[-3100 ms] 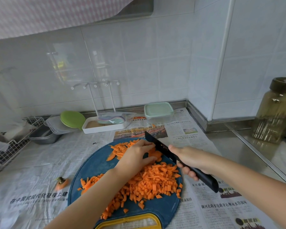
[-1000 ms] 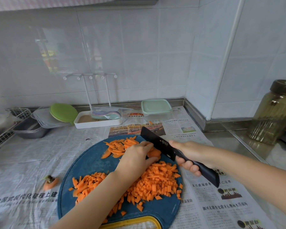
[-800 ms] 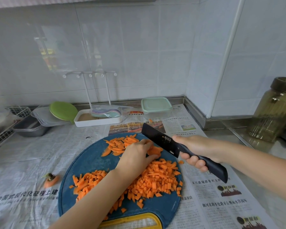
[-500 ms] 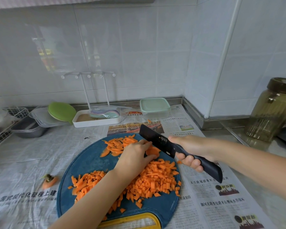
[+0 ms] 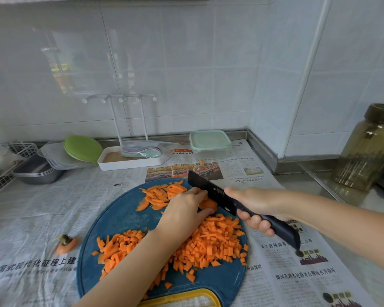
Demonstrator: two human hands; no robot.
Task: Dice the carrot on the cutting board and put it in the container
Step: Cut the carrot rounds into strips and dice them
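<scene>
The carrot piece is pinned under the curled left grip, just left of the knife clamped in the right grip.

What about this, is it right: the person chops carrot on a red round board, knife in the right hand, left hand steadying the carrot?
Not quite. The head view shows the round board is dark blue, not red. The rest holds: the right hand grips the knife and the left hand steadies the carrot.
</scene>
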